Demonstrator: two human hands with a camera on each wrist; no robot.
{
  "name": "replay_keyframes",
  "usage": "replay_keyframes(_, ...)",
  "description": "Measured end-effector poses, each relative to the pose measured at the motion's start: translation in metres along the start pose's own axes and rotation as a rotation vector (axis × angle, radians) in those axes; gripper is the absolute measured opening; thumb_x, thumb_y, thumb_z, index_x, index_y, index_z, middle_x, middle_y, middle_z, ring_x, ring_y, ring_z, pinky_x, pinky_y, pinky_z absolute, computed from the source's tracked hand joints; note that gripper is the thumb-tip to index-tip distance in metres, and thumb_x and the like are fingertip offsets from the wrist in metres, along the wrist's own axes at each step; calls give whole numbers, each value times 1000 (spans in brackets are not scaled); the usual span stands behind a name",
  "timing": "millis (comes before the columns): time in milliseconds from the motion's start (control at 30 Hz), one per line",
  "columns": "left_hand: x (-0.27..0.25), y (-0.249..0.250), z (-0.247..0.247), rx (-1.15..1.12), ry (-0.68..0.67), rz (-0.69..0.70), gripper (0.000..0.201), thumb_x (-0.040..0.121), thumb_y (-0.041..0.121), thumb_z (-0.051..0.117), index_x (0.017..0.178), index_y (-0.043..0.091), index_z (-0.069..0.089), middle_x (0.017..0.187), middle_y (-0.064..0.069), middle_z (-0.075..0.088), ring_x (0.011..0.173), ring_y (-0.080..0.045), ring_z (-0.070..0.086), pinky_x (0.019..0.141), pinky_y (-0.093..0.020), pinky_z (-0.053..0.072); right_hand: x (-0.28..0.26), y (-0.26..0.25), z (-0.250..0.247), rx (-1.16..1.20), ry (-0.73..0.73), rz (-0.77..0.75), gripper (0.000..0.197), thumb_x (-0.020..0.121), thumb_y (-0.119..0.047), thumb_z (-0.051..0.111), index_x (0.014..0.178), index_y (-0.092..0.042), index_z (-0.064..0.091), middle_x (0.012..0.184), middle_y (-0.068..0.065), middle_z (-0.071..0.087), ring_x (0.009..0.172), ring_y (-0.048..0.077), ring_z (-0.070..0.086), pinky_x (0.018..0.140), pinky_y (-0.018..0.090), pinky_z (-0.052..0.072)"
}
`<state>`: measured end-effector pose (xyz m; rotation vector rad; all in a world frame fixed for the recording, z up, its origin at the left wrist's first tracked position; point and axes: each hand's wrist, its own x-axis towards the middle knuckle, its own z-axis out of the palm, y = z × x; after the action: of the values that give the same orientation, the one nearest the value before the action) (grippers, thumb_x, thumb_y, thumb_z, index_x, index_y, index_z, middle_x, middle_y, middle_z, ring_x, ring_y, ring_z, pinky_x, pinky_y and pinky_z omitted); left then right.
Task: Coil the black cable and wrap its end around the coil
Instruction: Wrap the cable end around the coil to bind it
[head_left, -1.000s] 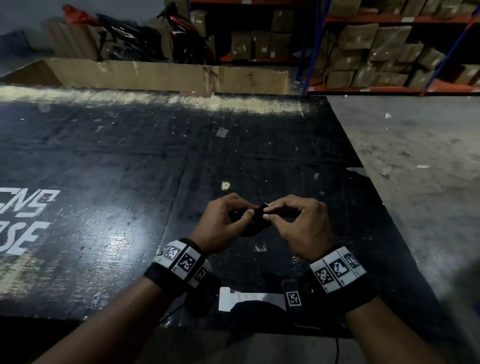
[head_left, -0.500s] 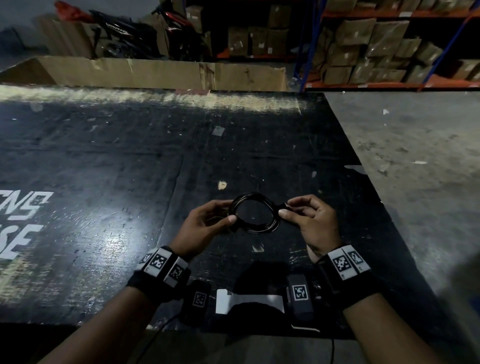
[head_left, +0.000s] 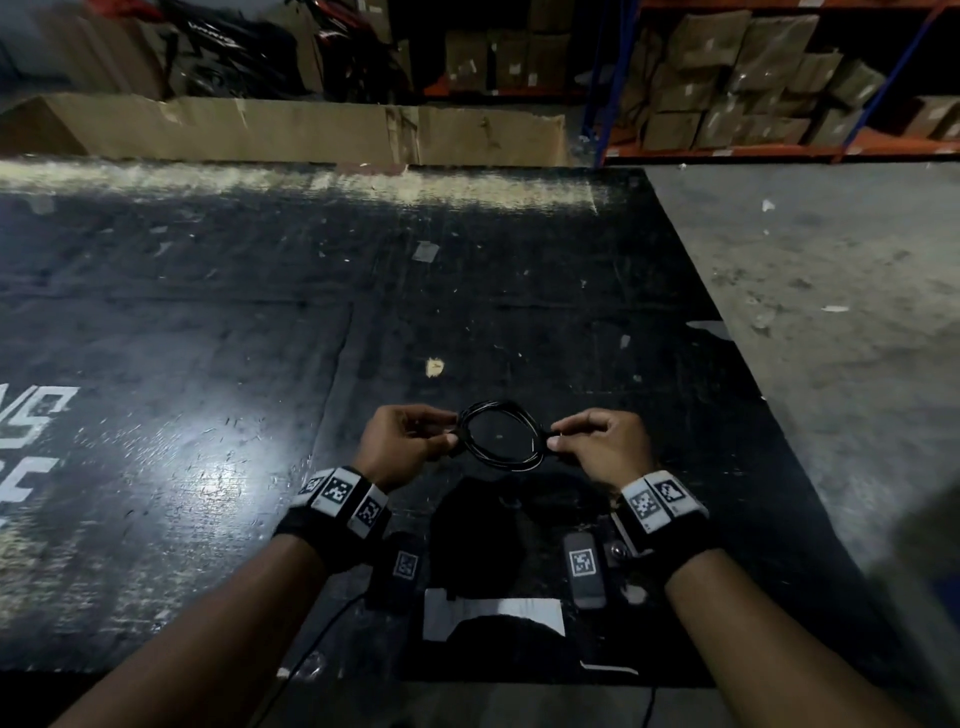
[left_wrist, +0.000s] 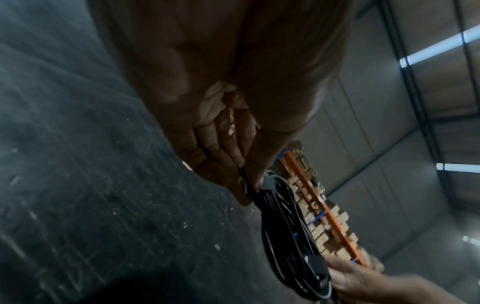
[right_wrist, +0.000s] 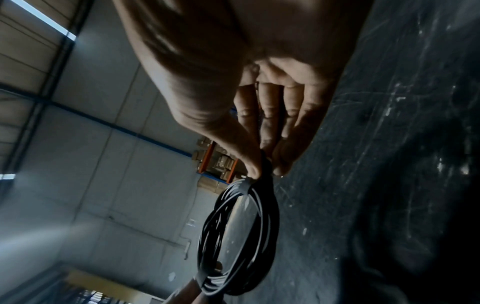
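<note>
1. Black cable (head_left: 500, 435), thin and glossy, wound into a round coil of several loops: I am holding it up in the air over the near part of the scuffed black floor mat (head_left: 208, 312), its open ring lying roughly flat as the head view shows it. It is hanging between my two hands and touching nothing else.

2. Left hand (head_left: 402, 447): I am pinching the left side of the coil between thumb and curled fingers (left_wrist: 221, 156). In the left wrist view a black plug body (left_wrist: 267, 183) is sitting against the loops just past my thumb tip.

3. Right hand (head_left: 605, 447): I am pinching the right side of the coil, thumb pressing against the curled fingertips (right_wrist: 270, 131) with the bundled strands between them. A second dark connector block (left_wrist: 315, 266) is showing at this grip in the left wrist view.

4. Wrist bands (head_left: 337, 493), black with white square-coded tags: I am wearing one on each wrist, nearer to me than the coil.

5. White paper strip (head_left: 493, 613): lying on the mat, nearer to me than the coil, partly in shadow.

6. Flattened brown cardboard sheet (head_left: 291, 130): lying along the far edge of the mat, well beyond the coil.

7. Blue-and-orange metal shelving (head_left: 779, 78), stacked with brown cartons: standing beyond the coil, far right.

8. Grey concrete floor (head_left: 831, 312): running to the right of the mat.
</note>
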<state>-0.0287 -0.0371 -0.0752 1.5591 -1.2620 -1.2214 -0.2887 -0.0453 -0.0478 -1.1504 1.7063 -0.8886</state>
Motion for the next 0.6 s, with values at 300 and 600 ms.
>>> replay_keyframes(300, 50, -23, 21, 217, 44, -115, 25, 80, 10, 85, 95, 29, 81, 92, -7, 83, 79, -17, 74, 84, -30, 61, 44, 10, 21, -131, -29, 99, 15, 71, -2, 85, 73, -16, 79, 64, -1, 75, 53, 8, 67, 54, 17, 53)
replay_keyframes(600, 40, -23, -37, 298, 124, -88, 13, 79, 36, 77, 84, 48, 81, 87, -8, 81, 80, -17, 79, 82, -36, 65, 52, 26, -18, -248, -14, -62, 11, 78, -17, 83, 71, -25, 78, 80, -2, 78, 81, 18, 74, 77, 29, 58)
